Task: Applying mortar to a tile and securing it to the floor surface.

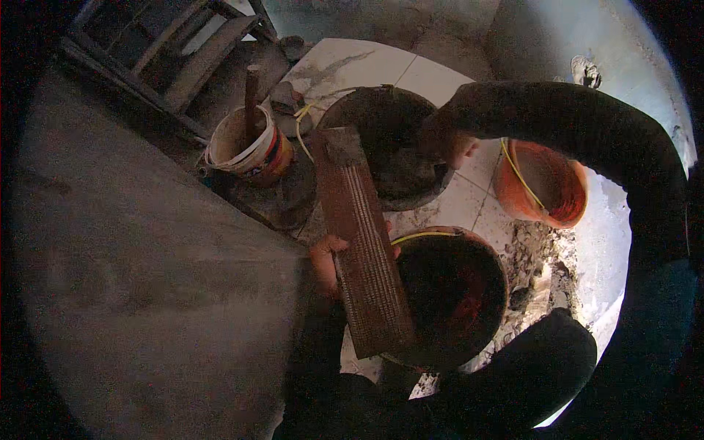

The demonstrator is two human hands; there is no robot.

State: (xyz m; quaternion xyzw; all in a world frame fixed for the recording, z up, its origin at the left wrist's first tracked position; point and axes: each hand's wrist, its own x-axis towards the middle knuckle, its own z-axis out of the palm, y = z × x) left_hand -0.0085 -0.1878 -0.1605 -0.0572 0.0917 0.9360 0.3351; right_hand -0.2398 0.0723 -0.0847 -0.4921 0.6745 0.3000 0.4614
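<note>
My left hand (326, 265) grips a long reddish-brown plastering float (367, 257) from beneath, thumb at its left edge and a fingertip at the right. The float's face is ribbed lengthwise, and its far end carries a dark grey smear. It tilts over the left rim of the near dark bucket (469, 293). My right hand (460, 149) is at the right side of the far dark bucket (374, 110), its fingers curled. What it holds, if anything, is lost in shadow. A greyish patch shows inside that bucket below the hand.
An orange bucket (513, 191) with a yellow handle stands to the right. At the left is a white bucket (226, 150) with a stick (251, 103) in it. A wooden ladder-like frame (205, 66) leans behind. Wet debris (539, 257) covers tiles beside the near bucket.
</note>
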